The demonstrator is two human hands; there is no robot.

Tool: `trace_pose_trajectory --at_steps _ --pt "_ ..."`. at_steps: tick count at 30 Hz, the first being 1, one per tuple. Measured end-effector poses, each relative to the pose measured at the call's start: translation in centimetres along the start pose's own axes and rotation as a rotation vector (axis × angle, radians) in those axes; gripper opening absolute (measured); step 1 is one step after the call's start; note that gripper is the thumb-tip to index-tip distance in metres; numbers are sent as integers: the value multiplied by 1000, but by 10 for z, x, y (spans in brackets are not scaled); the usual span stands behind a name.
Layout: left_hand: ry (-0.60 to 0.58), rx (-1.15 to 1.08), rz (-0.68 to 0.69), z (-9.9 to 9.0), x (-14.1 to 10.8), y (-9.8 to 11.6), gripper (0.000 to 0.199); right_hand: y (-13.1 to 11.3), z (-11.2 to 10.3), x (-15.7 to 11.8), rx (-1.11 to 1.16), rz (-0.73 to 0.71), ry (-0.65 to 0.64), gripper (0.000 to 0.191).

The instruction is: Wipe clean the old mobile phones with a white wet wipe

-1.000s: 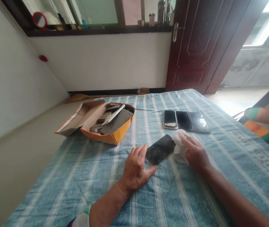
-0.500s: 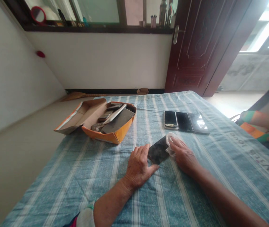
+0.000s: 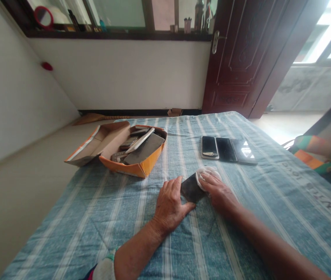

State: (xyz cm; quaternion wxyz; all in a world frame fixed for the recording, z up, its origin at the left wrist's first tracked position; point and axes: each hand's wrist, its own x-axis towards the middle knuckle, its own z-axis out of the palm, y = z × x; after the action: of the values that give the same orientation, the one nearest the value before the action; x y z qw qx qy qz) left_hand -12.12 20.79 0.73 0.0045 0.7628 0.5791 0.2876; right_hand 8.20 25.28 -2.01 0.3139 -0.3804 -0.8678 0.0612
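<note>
A dark phone (image 3: 191, 189) lies tilted on the striped cloth. My left hand (image 3: 169, 200) grips its left end between thumb and fingers. My right hand (image 3: 219, 190) presses a crumpled white tissue (image 3: 209, 173) on the phone's right part, fingers together on it, hiding that end. Beyond them three phones lie side by side: one with a pale frame (image 3: 209, 147), a black one (image 3: 226, 149) and one with a glare on its screen (image 3: 243, 151). To the left, an open orange box (image 3: 145, 165) holds several phones, one with a white edge.
The blue striped cloth (image 3: 119, 217) covers the surface. The box's lid flap (image 3: 95, 142) leans out to the left, over the cloth's edge. A colourful bag (image 3: 314, 155) stands at the right edge. A dark red door (image 3: 235, 66) and a white wall are behind.
My right hand and the tissue have moved left over the phone and cover more of it. The left hand keeps its grip. The view has shifted slightly.
</note>
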Motion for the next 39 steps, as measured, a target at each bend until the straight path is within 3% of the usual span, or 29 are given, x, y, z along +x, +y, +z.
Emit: trace_pose_trajectory --at_steps 6,14,21,25,31,39 --pt "-2 7 14 1 1 -1 70 -10 1 4 77 -53 -23 64" --pt "16 42 50 0 3 -2 71 -15 0 7 137 -122 -39 49" --pt "29 42 50 0 3 -3 62 -38 -4 15 224 -187 -68 37" --pt "20 39 51 1 3 -4 61 -42 -3 16 231 -151 -43 35" --pt "17 28 62 1 2 -4 68 -25 2 12 129 6 84 47" --pt "21 40 80 0 3 -3 74 -11 -4 12 -106 93 -30 47"
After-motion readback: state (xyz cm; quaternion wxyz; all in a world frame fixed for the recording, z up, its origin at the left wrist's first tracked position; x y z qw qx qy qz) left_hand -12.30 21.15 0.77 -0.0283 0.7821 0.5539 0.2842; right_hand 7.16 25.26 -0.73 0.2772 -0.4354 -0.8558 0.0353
